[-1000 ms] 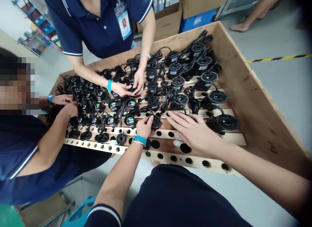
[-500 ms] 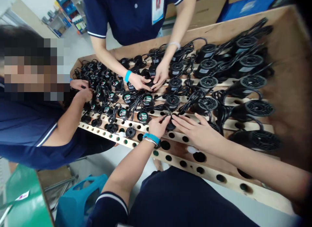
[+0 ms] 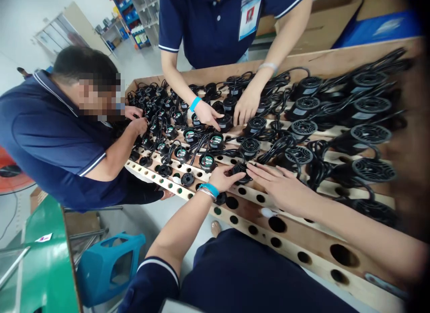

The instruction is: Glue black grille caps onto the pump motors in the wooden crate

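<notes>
A black round housing with a slotted cap (image 3: 244,173) sits in a row of the rack between my two hands. My left hand (image 3: 225,178) is closed on its left side, thumb along the cap and fingers partly hidden behind. Against the right side press the fingers of my right hand (image 3: 278,183), nearly straight and close together. Behind it stands another black slotted housing (image 3: 250,147) with its cable. To the left is a housing with an uncovered green circuit board (image 3: 207,161). A loose-looking black round cap (image 3: 187,179) lies farther left.
The wooden rack has a front rail (image 3: 304,258) with round holes. A white piece (image 3: 268,212) lies near a large hole. Opposite, a co-worker's hands (image 3: 247,104) work at another housing; a second co-worker (image 3: 63,124) leans in at left. A blue stool (image 3: 107,268) stands below.
The view has shifted, so the scene sits lower and farther right. My hands stay at the same housing, now showing more of its cap. The opposite co-worker's hands have moved slightly apart.
</notes>
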A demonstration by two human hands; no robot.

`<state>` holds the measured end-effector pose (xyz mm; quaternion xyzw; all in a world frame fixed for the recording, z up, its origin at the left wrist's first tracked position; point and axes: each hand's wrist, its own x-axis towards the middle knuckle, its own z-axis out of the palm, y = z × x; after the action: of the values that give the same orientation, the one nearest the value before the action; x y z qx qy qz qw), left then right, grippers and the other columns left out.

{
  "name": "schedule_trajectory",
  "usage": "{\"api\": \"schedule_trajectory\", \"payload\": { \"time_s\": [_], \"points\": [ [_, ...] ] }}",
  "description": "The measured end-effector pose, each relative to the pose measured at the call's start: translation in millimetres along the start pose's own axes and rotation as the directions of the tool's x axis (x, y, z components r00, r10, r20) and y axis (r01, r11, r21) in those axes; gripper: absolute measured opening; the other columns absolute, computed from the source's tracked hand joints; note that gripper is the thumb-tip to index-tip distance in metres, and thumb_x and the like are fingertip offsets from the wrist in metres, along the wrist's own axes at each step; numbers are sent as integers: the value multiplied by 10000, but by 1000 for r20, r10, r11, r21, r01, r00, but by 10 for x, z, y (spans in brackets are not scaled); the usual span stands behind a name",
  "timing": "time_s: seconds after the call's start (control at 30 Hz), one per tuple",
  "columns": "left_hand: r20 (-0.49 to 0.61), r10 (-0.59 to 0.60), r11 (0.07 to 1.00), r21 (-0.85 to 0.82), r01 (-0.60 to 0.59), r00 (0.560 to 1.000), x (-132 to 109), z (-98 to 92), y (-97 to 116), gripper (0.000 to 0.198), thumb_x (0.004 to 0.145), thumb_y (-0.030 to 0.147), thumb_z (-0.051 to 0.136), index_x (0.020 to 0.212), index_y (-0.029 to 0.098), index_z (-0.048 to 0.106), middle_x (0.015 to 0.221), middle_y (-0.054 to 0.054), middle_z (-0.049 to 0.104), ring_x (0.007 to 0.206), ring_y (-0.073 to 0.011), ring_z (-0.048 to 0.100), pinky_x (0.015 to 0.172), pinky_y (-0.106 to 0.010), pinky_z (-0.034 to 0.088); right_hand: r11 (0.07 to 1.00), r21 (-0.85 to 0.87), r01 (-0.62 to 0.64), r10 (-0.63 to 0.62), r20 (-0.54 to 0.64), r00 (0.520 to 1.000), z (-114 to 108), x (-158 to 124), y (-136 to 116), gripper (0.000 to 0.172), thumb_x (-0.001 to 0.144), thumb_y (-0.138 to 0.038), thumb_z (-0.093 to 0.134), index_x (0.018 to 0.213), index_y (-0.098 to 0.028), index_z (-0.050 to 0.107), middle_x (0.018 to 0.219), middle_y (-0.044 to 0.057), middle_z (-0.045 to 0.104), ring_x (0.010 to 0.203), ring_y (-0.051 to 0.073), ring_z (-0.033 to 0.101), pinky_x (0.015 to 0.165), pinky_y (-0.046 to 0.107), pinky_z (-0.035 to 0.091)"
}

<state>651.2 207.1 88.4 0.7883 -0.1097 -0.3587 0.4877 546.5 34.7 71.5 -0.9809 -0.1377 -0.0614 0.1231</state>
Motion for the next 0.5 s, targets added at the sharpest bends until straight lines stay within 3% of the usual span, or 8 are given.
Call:
{"api": "schedule_trajectory", "payload": {
  "time_s": [0.1,0.17,0.23,0.3,0.37,0.43,0.5],
  "points": [
    [-81,44,998,55,-39,996,-27,-44,13,467,654,488,748,936,121,683,586,37,567,474,-71,495,448,-192,423,990,114,-86,95,-70,993,-196,-128,78,609,791,-75,339,1395,-122,403,1397,141,465,1210,237,523,945,381,503],
    [-221,97,992,104,-75,971,-102,-66,-17,556,628,491,763,1017,107,659,639,26,580,504,-73,502,489,-201,446,968,193,-159,183,-111,977,-311,-337,92,520,836,-154,359,1344,-151,468,1316,142,545,1051,242,628,862,347,550],
    [-347,154,983,148,-108,925,-234,-71,-86,642,658,478,739,1149,90,597,762,-15,622,519,-78,526,520,-224,482,935,285,-209,238,-72,969,-326,-598,39,442,849,-271,431,1274,-197,527,1205,117,620,911,246,674,780,352,581],
    [-394,246,961,222,-168,886,-398,-56,-181,646,699,441,704,1218,90,548,901,-68,642,559,-96,570,576,-266,530,890,367,-270,291,0,957,-210,-839,-85,466,812,-393,528,1239,-207,537,1138,111,647,898,263,674,760,374,587],
    [-400,396,894,373,-248,826,-554,-21,-273,586,722,400,684,1213,109,551,1029,-114,636,745,-156,641,725,-328,566,848,403,-344,373,8,928,6,-1004,-253,522,785,-451,557,1233,-186,520,1137,130,637,937,277,662,765,388,581],
    [-360,544,782,544,-303,758,-661,34,-336,526,752,380,657,1202,126,560,1153,-148,613,1021,-226,616,910,-392,524,840,394,-373,422,-41,906,242,-1074,-418,544,798,-457,531,1250,-157,493,1146,152,623,966,283,650,753,386,573],
    [-272,628,662,679,-318,729,-700,98,-354,515,787,391,617,1228,134,545,1279,-163,564,1191,-261,526,1012,-426,457,859,361,-363,423,-102,900,425,-1064,-539,558,821,-469,502,1269,-138,478,1145,164,617,997,286,634,765,386,560]
  ]
}}
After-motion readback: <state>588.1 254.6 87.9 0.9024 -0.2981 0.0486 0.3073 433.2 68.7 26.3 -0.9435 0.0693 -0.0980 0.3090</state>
